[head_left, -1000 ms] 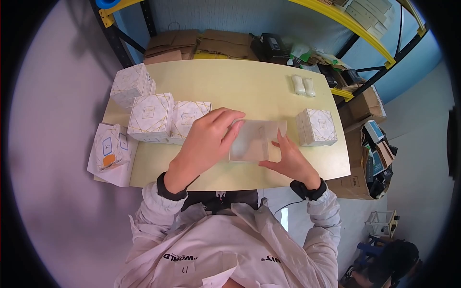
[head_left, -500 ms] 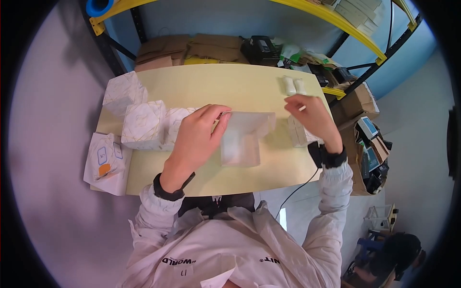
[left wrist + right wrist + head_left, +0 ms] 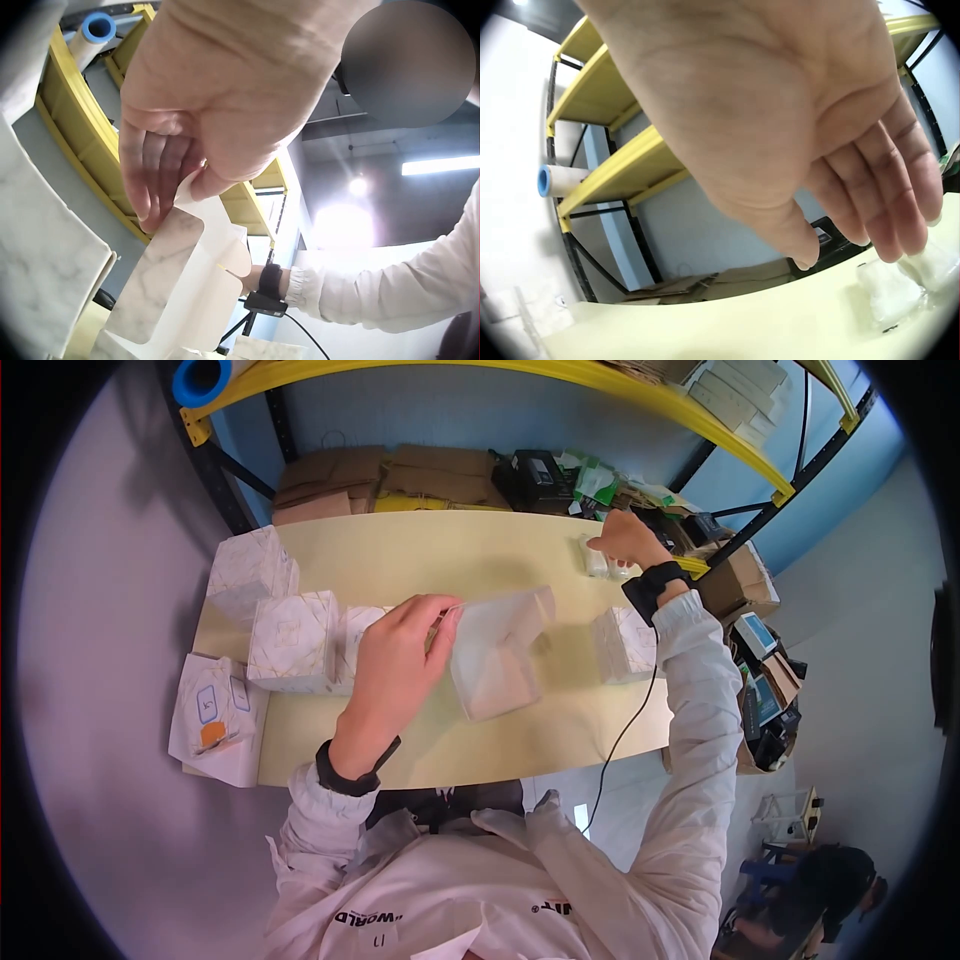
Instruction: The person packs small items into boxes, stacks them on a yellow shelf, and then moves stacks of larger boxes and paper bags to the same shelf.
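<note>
At the table's middle, my left hand (image 3: 390, 665) pinches the edge of an open marble-patterned carton (image 3: 496, 682) between thumb and fingers. The carton's pale inside faces up in the head view. In the left wrist view, thumb and fingers meet at a flap (image 3: 161, 274) of it. My right hand (image 3: 634, 540) reaches over two white wrapped packets (image 3: 595, 558) at the back right, partly hiding them. Its fingers (image 3: 889, 206) hang down right at the packets in the right wrist view, slightly bent, with the thumb apart.
Several closed marble-patterned boxes (image 3: 292, 640) stand at the table's left. Another box (image 3: 626, 645) stands at the right, partly behind my right sleeve. A cable (image 3: 627, 732) runs from my right wrist. Yellow-edged shelving (image 3: 460, 372) rises behind; a filled carton (image 3: 750, 585) stands right of the table.
My right hand has let go of the open carton's right side and moved right and away to the white packets. My left hand keeps its pinch; the carton has tilted slightly.
</note>
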The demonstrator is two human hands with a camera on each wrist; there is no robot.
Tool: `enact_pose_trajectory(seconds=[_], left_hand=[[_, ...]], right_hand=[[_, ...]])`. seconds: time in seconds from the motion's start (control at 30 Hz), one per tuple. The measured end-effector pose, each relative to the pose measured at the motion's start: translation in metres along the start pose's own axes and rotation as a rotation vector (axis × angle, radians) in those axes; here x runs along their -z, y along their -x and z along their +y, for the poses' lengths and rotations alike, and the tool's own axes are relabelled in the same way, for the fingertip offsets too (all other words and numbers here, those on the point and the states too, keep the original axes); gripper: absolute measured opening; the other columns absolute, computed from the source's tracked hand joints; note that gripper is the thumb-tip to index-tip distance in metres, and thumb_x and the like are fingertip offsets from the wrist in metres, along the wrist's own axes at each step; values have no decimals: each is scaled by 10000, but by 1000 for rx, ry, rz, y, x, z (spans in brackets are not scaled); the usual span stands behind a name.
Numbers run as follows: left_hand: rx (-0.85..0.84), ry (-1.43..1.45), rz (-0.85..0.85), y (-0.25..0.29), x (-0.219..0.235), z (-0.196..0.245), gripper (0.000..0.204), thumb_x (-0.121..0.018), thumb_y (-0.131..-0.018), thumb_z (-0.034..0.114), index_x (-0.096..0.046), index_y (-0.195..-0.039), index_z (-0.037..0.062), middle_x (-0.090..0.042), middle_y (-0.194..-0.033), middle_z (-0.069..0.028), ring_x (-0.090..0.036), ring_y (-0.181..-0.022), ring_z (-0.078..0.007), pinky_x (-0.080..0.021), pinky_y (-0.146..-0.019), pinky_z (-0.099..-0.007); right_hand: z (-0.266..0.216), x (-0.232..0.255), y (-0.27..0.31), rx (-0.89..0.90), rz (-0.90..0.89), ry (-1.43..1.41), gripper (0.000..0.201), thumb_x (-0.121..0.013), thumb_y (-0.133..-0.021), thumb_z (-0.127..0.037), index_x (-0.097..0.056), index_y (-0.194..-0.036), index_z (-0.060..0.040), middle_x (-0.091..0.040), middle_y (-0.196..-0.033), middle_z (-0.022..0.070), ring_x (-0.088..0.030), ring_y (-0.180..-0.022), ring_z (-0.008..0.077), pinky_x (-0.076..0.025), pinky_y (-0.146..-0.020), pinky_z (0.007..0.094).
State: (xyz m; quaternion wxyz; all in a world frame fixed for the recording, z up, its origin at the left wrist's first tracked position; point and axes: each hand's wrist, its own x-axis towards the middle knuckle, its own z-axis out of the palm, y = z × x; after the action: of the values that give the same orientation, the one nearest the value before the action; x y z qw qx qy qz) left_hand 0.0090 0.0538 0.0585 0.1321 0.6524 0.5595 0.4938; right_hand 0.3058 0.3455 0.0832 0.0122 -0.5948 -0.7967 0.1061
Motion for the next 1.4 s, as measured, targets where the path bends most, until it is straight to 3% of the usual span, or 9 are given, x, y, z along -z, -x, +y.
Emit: enact_pose_trajectory(seconds=[0.17, 0.3, 0.37, 0.4, 0.73, 1.03, 1.3, 1.37, 1.4], left_hand=[[-34, 12, -5, 1, -4, -9, 144, -717, -1041, 100, -735, -1159, 19, -770, -1029, -144, -731, -804, -292, -586, -720, -371], [-38, 0, -24, 2, -4, -9, 162, -717, -1049, 90, -742, -1186, 10, -779, -1070, -133, -737, -796, -241, -600, -704, -345], [-44, -11, -29, 1, -1, -8, 161, -715, -1049, 88, -743, -1186, 9, -779, -1073, -132, -738, -798, -241, -603, -706, -343], [-51, -19, -36, 0, 0, -8, 161, -713, -1049, 86, -743, -1186, 8, -779, -1075, -132, -739, -799, -242, -605, -709, -340], [-52, 19, -44, 1, 0, -11, 168, -719, -1033, 55, -741, -1190, 1, -775, -1084, -143, -744, -810, -253, -607, -708, -332], [-33, 48, -61, 2, 1, -9, 180, -722, -1027, 58, -741, -1195, -2, -780, -1073, -153, -745, -800, -270, -601, -721, -350], [-2, 94, -63, 1, 0, -6, 185, -703, -1022, 60, -702, -1192, -13, -756, -1044, -199, -764, -869, -342, -622, -761, -392], [-2, 86, -56, 1, -1, -6, 184, -703, -1022, 60, -702, -1190, -13, -758, -1032, -200, -764, -865, -341, -619, -757, -391], [-6, 79, -49, 1, -1, -7, 182, -703, -1022, 60, -702, -1189, -13, -760, -1021, -201, -764, -862, -340, -615, -753, -390]], right_hand=[[-3, -7, -18, -46, -57, 139, 467, -727, -766, -277, -775, -1065, 79, -764, -1128, 331, -751, -1117, 450, -611, -949, 514], [7, -29, -42, -105, -86, 216, 479, -745, -753, -287, -791, -1083, 58, -765, -1174, 315, -742, -1159, 439, -603, -993, 491], [3, -27, -41, -138, -215, 234, 500, -773, -732, -307, -798, -1070, 62, -767, -1176, 312, -748, -1150, 436, -603, -997, 477], [20, -38, -48, -13, -130, 171, 485, -836, -724, -373, -707, -795, 89, -727, -664, 191, -718, -556, 314, -589, -555, 425], [48, -76, -71, -121, -101, 149, 525, -817, -687, -402, -748, -816, 102, -750, -732, 197, -734, -602, 296, -584, -566, 400], [5, -24, -21, -92, -111, -116, 518, -798, -698, -394, -705, -753, 113, -707, -677, 207, -710, -590, 286, -537, -544, 397], [-10, 7, 56, 170, 274, -97, 530, -808, -752, -405, -736, -826, 115, -631, -698, 348, -707, -689, 463, -570, -717, 494], [-28, 20, 96, 141, 393, -128, 465, -829, -791, -351, -692, -861, 88, -650, -666, 185, -641, -622, 264, -536, -640, 404], [-38, 23, 117, 139, 390, -129, 465, -829, -791, -351, -692, -861, 88, -650, -666, 185, -641, -622, 264, -536, -640, 404]])
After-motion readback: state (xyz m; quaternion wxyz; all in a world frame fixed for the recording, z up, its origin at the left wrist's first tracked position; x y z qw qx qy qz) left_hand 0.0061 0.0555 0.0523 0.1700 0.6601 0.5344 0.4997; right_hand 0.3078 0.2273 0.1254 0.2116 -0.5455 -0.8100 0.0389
